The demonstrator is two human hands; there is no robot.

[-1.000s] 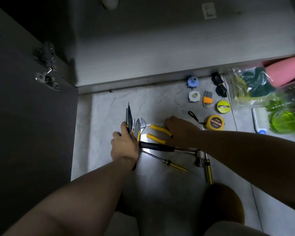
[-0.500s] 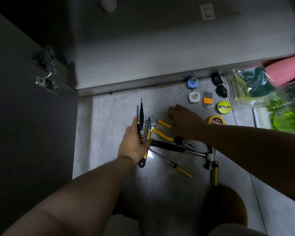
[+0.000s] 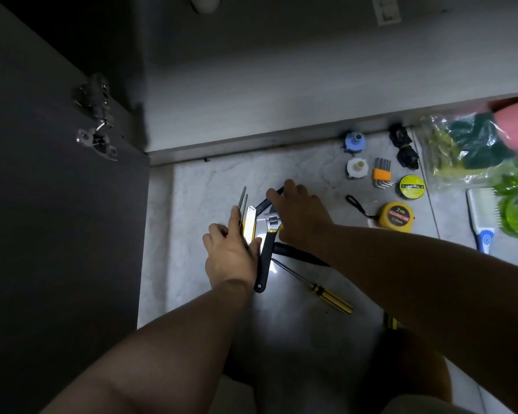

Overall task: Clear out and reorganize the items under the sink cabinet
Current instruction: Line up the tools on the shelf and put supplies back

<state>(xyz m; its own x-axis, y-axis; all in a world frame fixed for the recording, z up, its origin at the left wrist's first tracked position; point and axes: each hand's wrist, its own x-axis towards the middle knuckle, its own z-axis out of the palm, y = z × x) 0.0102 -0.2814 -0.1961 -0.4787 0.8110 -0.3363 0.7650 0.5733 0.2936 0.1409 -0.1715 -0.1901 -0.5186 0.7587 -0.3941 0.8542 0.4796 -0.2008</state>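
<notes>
My left hand [image 3: 231, 255] is clamped round a bundle of thin tools [image 3: 243, 204] pointing to 12 o'clock, a yellow utility knife [image 3: 248, 227] among them. The wrench [image 3: 266, 252] lies against my fingers, head up. My right hand [image 3: 301, 218], just beside at 2 o'clock, lies over a dark tool [image 3: 271, 201]; whether it grips I cannot tell. Loose on the floor [image 3: 207, 186] are a black handle [image 3: 296, 254] under my right wrist and, at 5 o'clock, the screwdriver [image 3: 326, 295], its long axis 10 to 4, tip toward the wrench. I judge my right hand nearer both. The tape measure [image 3: 396, 218] sits well apart at 3 o'clock.
</notes>
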